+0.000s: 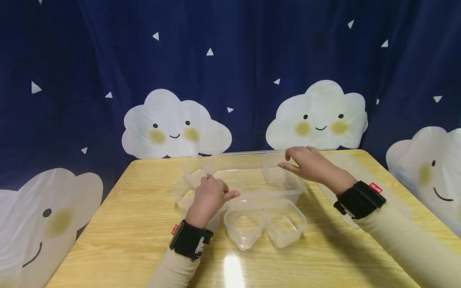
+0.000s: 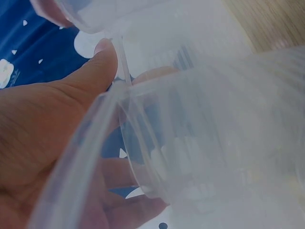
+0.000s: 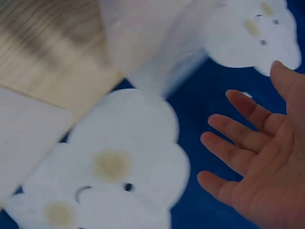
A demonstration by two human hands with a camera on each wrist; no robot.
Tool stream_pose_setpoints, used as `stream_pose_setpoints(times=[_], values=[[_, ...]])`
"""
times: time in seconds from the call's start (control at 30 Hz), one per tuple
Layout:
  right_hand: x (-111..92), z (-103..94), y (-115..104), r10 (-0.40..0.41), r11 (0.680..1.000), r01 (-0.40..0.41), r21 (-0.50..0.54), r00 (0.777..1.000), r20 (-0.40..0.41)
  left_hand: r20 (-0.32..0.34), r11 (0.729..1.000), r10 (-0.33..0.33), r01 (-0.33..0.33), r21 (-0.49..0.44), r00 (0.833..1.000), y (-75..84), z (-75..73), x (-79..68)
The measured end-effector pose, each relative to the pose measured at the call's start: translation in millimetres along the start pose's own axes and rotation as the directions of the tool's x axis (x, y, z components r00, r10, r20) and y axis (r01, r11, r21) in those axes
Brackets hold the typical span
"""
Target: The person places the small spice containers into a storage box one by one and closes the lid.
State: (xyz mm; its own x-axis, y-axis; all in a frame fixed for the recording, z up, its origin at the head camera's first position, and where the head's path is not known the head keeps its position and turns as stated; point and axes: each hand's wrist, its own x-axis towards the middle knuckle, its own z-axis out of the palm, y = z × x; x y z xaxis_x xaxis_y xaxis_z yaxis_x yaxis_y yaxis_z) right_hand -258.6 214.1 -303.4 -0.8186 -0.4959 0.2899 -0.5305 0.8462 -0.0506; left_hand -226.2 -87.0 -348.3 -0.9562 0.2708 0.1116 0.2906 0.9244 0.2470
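Observation:
A large clear plastic box stands on the table, with a small clear container inside its right end. My left hand is over the large box's left front corner, thumb out to the right, apart from the fingers. In the left wrist view its fingers reach around clear container walls; the plastic blurs where they touch. Small clear containers stand left of the large box, and another lies partly hidden under my left wrist. Above the large box's right end, my right hand hovers with loosely bent fingers, holding nothing.
Two small clear containers stand side by side in front of the large box. On the right lies a flat translucent lid. A dark blue curtain with clouds hangs behind the wooden table.

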Motion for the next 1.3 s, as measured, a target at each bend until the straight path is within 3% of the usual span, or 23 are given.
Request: stream_pose_setpoints(times=[0.13,0.3,0.47,0.63,0.8,1.07,1.3], values=[[-30,-8.5,-20,-0.078,0.997,0.077,-0.009,0.994,-0.074,0.004,1.000,-0.004,0.004,0.002,1.000,-0.1,-0.2,-0.6],[-69,-2.7,-42,-0.139,0.988,0.148,0.045,0.978,-0.157,-0.002,1.000,-0.001,0.001,-0.017,1.000,1.2,0.7,0.3],[-92,16.8,-61,-0.124,0.981,0.136,0.135,0.988,-0.096,-0.012,1.000,-0.011,0.011,-0.028,1.000,-4.3,1.9,-1.0],[-102,31.2,-67,-0.082,0.980,0.082,0.184,0.997,-0.012,-0.012,1.000,0.000,0.000,-0.023,1.000,-2.7,2.1,-0.1],[-107,36.3,-67,-0.043,0.974,0.039,0.223,0.999,0.011,-0.013,1.000,0.011,-0.011,-0.013,1.000,-1.0,1.3,-0.2],[-115,37.2,-65,0.033,0.984,-0.017,0.177,0.996,-0.087,-0.020,1.000,0.018,-0.018,-0.001,1.000,1.0,-0.1,2.2],[-121,37.8,-65,0.111,0.984,-0.093,0.149,0.987,-0.116,-0.006,1.000,0.011,-0.011,-0.001,1.000,0.5,0.4,0.2]])
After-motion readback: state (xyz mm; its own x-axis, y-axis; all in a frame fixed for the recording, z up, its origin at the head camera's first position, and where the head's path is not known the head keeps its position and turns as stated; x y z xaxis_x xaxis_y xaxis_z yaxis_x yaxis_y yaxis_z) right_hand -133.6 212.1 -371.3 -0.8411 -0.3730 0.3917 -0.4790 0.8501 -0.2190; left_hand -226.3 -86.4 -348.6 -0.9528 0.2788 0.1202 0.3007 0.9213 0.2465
